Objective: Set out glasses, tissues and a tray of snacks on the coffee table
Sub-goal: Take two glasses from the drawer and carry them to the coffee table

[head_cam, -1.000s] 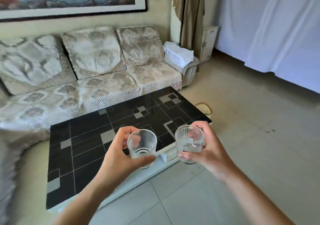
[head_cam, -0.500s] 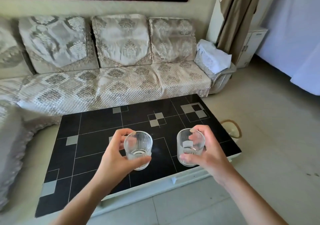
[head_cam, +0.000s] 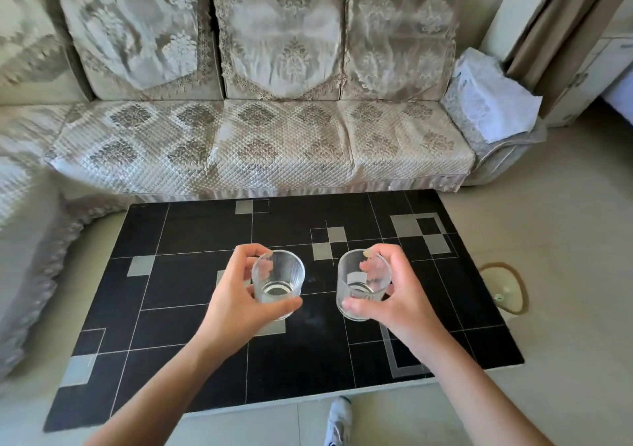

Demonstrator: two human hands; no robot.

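the left hand (head_cam: 236,298) is gripping one glass (head_cam: 278,282) and the right hand (head_cam: 394,294) is gripping the other glass (head_cam: 363,284), fingers curled round each. since a second ago the person has been closing in, and both glasses are now hanging over the middle of the black desk (head_cam: 191,294), likely ready to set down. a sofa (head_cam: 274,137) is sitting at twelve o'clock. no writing is showing.

Bright, soft daylight; sharp centre, motion blur on the sofa (head_cam: 274,68), wide-angle bending at the edges.
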